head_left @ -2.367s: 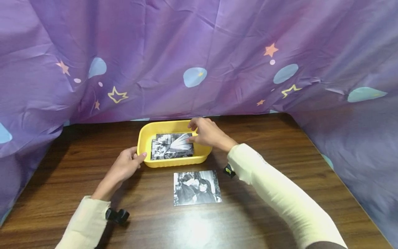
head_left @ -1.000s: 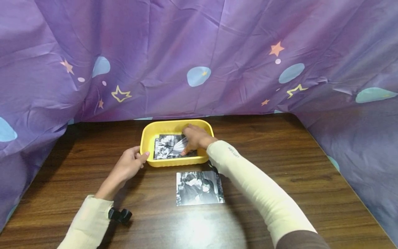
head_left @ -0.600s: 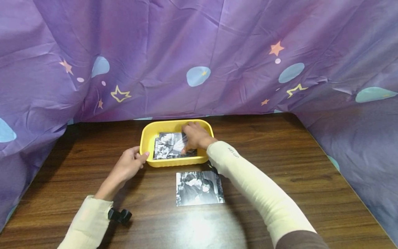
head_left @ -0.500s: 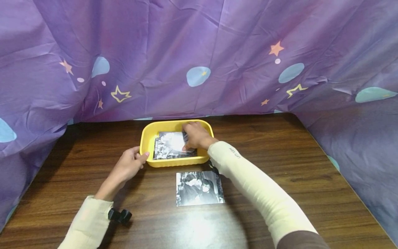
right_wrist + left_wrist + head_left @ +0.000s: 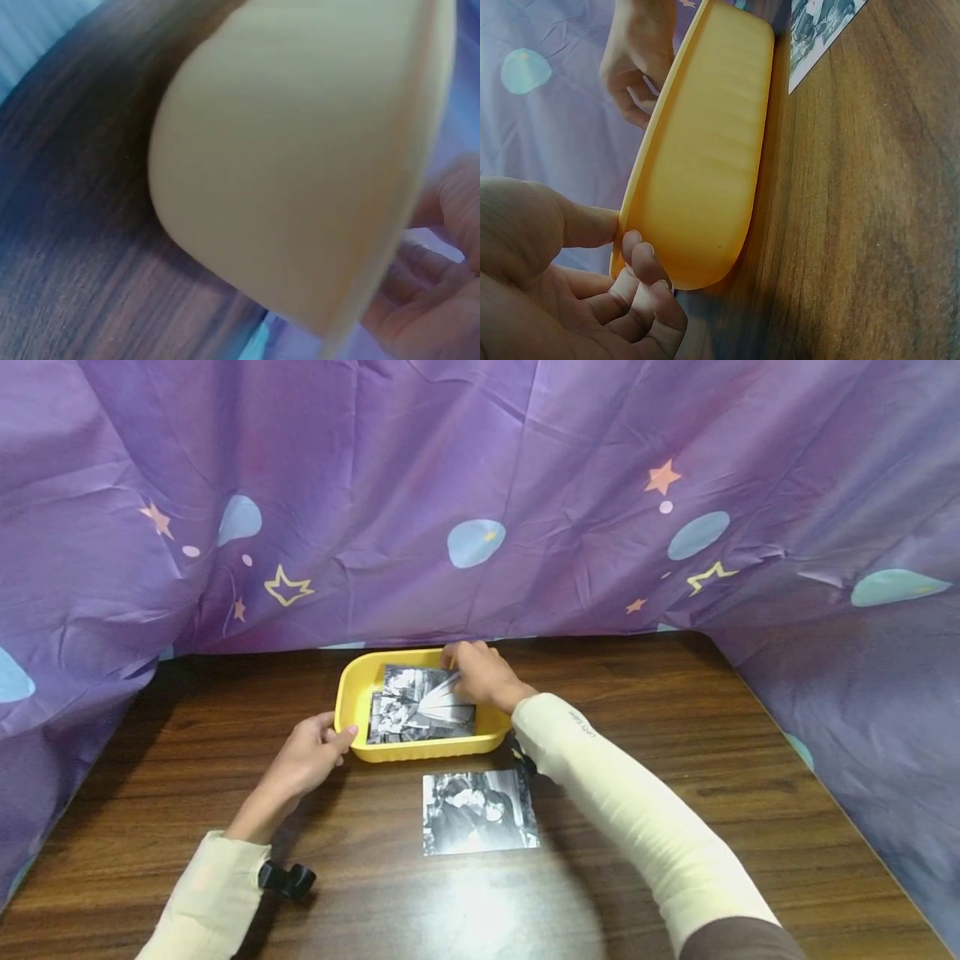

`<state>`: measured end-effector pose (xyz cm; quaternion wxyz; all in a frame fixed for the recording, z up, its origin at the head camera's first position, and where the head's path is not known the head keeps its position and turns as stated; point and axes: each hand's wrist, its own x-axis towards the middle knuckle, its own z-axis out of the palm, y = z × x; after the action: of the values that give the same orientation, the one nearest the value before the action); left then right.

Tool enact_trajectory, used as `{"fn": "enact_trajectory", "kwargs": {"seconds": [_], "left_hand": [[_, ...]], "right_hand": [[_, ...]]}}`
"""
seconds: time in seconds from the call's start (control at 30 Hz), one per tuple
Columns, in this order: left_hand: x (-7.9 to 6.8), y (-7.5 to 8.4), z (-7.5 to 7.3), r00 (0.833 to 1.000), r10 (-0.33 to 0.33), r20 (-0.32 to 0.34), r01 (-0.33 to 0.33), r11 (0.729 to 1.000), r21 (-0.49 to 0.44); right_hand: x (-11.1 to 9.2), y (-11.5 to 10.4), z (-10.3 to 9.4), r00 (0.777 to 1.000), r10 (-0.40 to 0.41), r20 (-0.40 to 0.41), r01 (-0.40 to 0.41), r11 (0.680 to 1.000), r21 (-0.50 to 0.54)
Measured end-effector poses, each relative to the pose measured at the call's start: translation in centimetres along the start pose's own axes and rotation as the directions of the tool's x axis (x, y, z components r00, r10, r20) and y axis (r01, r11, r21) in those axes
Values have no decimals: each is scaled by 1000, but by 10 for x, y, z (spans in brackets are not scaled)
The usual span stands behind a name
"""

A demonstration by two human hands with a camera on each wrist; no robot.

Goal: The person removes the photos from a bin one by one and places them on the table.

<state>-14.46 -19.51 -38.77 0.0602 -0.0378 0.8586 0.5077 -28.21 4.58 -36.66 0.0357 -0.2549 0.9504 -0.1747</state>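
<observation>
A yellow plastic tray [image 5: 427,749] stands near the table's back edge, with black-and-white photos in it. My left hand [image 5: 306,755] grips its left end, thumb at the rim and fingers against the outer wall, as the left wrist view shows on the tray wall [image 5: 705,157]. Over the tray's right part, my right hand [image 5: 486,677] pinches the right side of the top photo [image 5: 416,683], which is raised off the photo beneath [image 5: 386,727]. In the right wrist view the tray wall [image 5: 285,150] hides the fingertips of the right hand [image 5: 439,300].
Another black-and-white photo [image 5: 480,814] lies flat on the brown wooden table [image 5: 637,693], in front of the tray. A purple patterned cloth [image 5: 405,510] hangs behind and beside the table. Light glares off the tabletop near the front.
My right hand has reached down into the tray, then risen slightly, and the top photo has shifted up and back with it. My left hand stays at the tray's end.
</observation>
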Motion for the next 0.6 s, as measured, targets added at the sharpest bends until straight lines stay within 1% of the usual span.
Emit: {"fn": "enact_trajectory", "kwargs": {"seconds": [0.13, 0.23, 0.4, 0.6], "left_hand": [[0, 0, 0, 1000, -2, -1, 2, 1000, 3], [0, 0, 0, 1000, -6, -2, 6, 1000, 11], [0, -1, 1, 1000, -4, 2, 4, 1000, 16], [-1, 0, 1, 1000, -10, -4, 10, 1000, 9]], "right_hand": [[0, 2, -7, 1000, -18, -4, 19, 999, 45], [-1, 4, -13, 1000, -27, -11, 28, 993, 115], [-4, 8, -24, 999, -32, -21, 37, 965, 261], [-10, 11, -40, 999, -4, -52, 23, 931, 364]]}}
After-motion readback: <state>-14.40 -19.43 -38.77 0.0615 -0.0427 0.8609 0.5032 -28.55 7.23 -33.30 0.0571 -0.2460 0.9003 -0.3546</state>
